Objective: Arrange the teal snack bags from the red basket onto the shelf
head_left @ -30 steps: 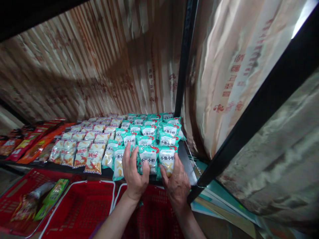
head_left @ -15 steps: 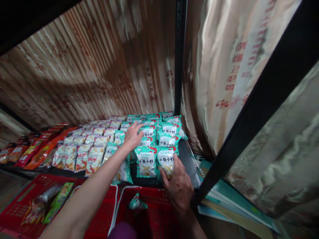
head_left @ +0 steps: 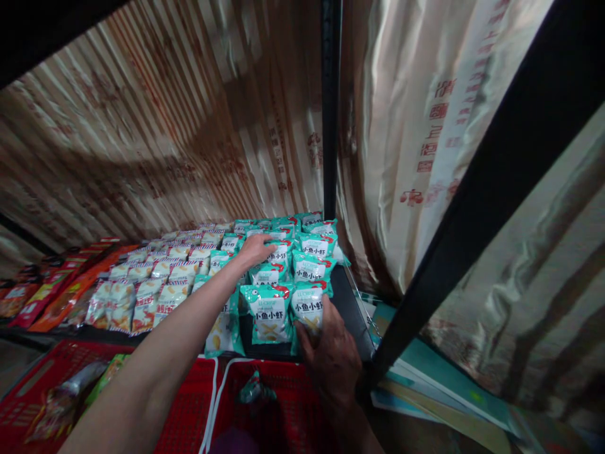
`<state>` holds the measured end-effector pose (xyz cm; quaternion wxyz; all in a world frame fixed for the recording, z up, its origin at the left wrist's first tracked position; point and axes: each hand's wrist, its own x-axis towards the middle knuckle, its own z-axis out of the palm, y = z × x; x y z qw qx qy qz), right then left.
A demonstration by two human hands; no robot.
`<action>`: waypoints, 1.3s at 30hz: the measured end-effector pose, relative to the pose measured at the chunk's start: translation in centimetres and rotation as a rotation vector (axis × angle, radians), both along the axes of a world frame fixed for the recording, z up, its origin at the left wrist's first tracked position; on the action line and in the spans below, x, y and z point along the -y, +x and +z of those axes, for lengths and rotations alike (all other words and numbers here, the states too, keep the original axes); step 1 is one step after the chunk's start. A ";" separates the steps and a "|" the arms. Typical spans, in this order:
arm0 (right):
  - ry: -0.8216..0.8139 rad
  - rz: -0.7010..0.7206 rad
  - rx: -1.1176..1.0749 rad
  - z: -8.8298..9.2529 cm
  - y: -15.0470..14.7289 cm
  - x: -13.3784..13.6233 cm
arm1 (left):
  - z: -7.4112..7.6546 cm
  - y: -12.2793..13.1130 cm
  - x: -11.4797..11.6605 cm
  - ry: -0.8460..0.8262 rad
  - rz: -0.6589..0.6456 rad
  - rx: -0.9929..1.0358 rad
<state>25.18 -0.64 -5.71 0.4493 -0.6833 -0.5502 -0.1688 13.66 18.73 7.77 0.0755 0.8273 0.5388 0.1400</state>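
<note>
Teal-and-white snack bags stand in rows on a dark shelf (head_left: 352,315). My right hand (head_left: 334,353) is closed around the sides of the front right snack bag (head_left: 308,307), thumb on its left and fingers on its right. Further back, my left hand (head_left: 258,249) reaches over the rows, its fingertips pinching the top edge of another teal snack bag (head_left: 276,255). Beside the right hand's bag, an upright teal bag (head_left: 267,315) stands untouched at the front. My left forearm hides part of the bags at its left.
White-and-red snack bags (head_left: 149,302) and orange packs (head_left: 70,296) fill the shelf to the left. Below are red baskets (head_left: 189,403), one with a small teal packet (head_left: 255,388). A black post (head_left: 425,271) rises at right, near flat boards (head_left: 439,372); a curtain (head_left: 212,126) hangs behind.
My left hand's fingers have come closer together at the bag and point more to the right. My right hand keeps its hold on the front bag. The view has shifted slightly.
</note>
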 end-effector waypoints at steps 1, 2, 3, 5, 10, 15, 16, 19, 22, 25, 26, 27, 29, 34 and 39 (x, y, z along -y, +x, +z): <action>-0.001 -0.003 -0.002 0.0 0.0 0.0 | 0.0 0.1 0.0 0.005 0.001 0.004; 0.000 -0.008 -0.002 0.0 0.0 0.0 | -0.1 0.2 0.1 0.010 0.001 0.009; 0.000 -0.012 0.000 0.1 0.0 0.1 | -0.1 0.3 0.2 0.015 0.000 0.014; -0.001 -0.021 0.009 0.1 0.0 0.1 | -0.2 0.5 0.4 0.022 0.004 0.027; 0.008 -0.025 0.044 0.1 0.0 0.0 | -0.2 0.8 0.4 0.050 0.058 0.049; 0.006 -0.037 0.043 0.0 0.0 -0.1 | -0.2 1.0 0.4 0.052 0.070 0.048; -0.001 -0.033 0.040 0.0 0.0 -0.1 | -0.1 1.0 0.5 0.050 0.074 0.047; -0.013 -0.026 0.039 -0.1 0.0 -0.1 | 0.0 1.2 0.5 0.032 0.085 0.047; -0.015 -0.029 0.052 -0.2 0.1 -0.1 | 0.2 1.3 0.5 0.015 0.100 0.051; -0.029 -0.029 0.058 -0.3 0.2 -0.2 | 0.3 1.3 0.5 0.006 0.089 0.059; -0.032 -0.028 0.058 -0.3 0.2 -0.2 | 0.3 1.2 0.5 0.005 0.082 0.062; -0.035 -0.024 0.057 -0.3 0.2 -0.2 | 0.2 1.2 0.5 0.005 0.077 0.065; -0.036 -0.017 0.055 -0.2 0.1 -0.2 | 0.2 1.0 0.5 0.008 0.072 0.068; -0.033 -0.034 0.061 -0.2 0.1 -0.1 | 0.8 0.2 0.6 0.039 0.065 0.097; -0.023 -0.014 0.044 -0.1 0.1 0.0 | 1.8 -1.8 3.7 0.104 0.094 0.211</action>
